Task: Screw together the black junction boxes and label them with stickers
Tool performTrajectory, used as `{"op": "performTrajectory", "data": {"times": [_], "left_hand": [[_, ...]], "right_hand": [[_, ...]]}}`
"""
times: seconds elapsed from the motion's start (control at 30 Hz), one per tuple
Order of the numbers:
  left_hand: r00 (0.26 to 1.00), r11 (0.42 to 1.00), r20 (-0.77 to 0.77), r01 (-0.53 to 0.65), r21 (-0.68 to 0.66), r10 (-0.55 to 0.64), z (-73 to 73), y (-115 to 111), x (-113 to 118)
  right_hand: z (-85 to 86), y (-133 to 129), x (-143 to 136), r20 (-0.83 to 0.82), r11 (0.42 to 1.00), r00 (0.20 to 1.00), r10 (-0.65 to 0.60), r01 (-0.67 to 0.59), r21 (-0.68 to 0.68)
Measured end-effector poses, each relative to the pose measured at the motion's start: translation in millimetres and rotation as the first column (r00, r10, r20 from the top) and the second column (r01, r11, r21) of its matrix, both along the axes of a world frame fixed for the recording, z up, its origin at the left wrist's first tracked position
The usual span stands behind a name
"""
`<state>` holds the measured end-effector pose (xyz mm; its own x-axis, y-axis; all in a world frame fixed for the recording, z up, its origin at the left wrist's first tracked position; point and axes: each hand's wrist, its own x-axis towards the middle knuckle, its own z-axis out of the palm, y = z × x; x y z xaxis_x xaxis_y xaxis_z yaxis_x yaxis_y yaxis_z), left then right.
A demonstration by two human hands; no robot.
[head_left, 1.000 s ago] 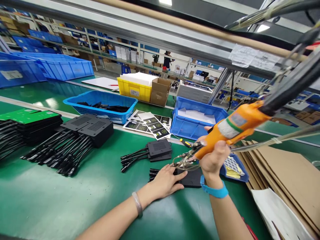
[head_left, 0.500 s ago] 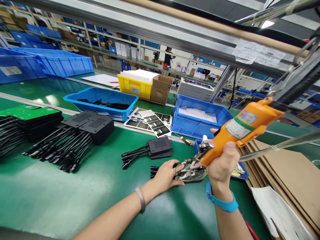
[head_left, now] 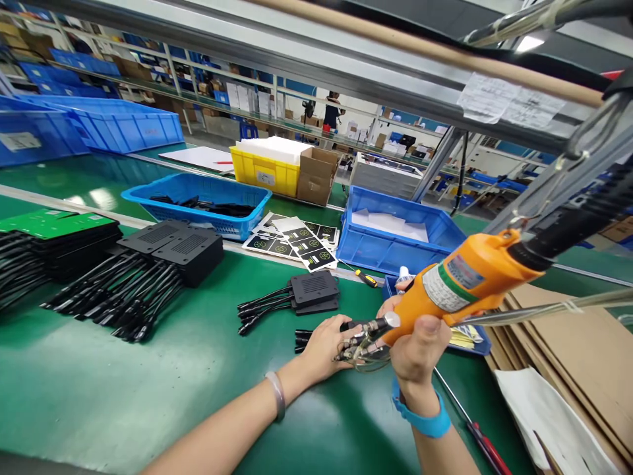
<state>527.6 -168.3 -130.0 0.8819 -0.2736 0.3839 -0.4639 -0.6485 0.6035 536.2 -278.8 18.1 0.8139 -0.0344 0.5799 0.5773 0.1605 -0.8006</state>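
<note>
My right hand point(head_left: 418, 346) is wrapped round the orange body of an electric screwdriver point(head_left: 452, 280), which slants down to the left. Its metal nose sits right over the fingers of my left hand point(head_left: 329, 346). Beneath that left hand lies a black box, pressed to the green bench and mostly hidden; its black cable ends point(head_left: 302, 340) stick out on the left. The screwdriver tip covers the fingertips, so the exact contact with the box cannot be made out. Just behind lie a few similar black boxes point(head_left: 314, 287) with cables.
Stacked black boxes point(head_left: 190, 254) with cables stand left, beside boxes with green tops point(head_left: 59, 223). A blue basket point(head_left: 198, 218), printed label sheets point(head_left: 306, 241), a blue bin point(head_left: 366, 247) and a small screwdriver point(head_left: 364, 277) lie behind. Cardboard point(head_left: 568, 336) and a red-handled screwdriver point(head_left: 487, 448) are right.
My right hand has brought the electric screwdriver down and to the left, its nose closer over my left hand. The red-handled screwdriver has come into fuller view. My left hand stays nearly in place.
</note>
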Motion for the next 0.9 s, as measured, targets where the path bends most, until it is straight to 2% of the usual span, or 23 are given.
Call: {"op": "performTrajectory", "data": {"times": [0.1,0.2,0.3,0.4,0.5,0.57,0.63,0.7,0.8,0.9], "left_hand": [[0.999,0.996,0.05,0.002,0.094,-0.007,9.5,3,-2],[0.993,0.984,0.117,-0.033,0.176,0.012,26.1,17,0],[0.975,0.965,0.178,-0.167,0.201,0.132,41.5,47,4],[0.935,0.929,0.209,-0.324,0.176,0.286,48.8,81,8],[0.898,0.896,0.214,-0.419,0.147,0.385,48.4,95,11],[0.885,0.891,0.25,-0.433,0.136,0.392,46.8,88,9],[0.9,0.923,0.314,-0.359,0.141,0.302,45.0,70,5],[0.932,0.96,0.33,-0.217,0.175,0.151,42.3,49,0],[0.982,0.967,0.189,-0.042,0.249,-0.006,35.2,19,-7],[0.999,0.949,0.037,0.02,0.314,-0.033,26.7,1,-11]], "right_hand": [[8.8,-7,0,-0.05,0.998,0.999,0.016,-0.013,0.053],[38.4,-22,6,-0.107,0.991,0.991,-0.076,0.087,0.104],[74.3,-40,18,-0.029,0.983,0.986,-0.164,0.166,0.079],[91.2,-55,31,0.012,0.984,0.985,-0.171,0.171,0.048],[80.7,-62,41,-0.017,0.98,0.98,-0.199,0.199,0.022],[64.1,-64,47,-0.011,0.975,0.975,-0.221,0.222,0.019],[45.8,-66,52,-0.004,0.973,0.974,-0.227,0.227,0.032],[29.5,-68,56,-0.006,0.972,0.973,-0.231,0.231,0.043],[12.6,-74,60,-0.044,0.977,0.977,-0.21,0.211,0.032],[3.7,-80,62,-0.071,0.983,0.981,-0.182,0.183,0.007]]}}
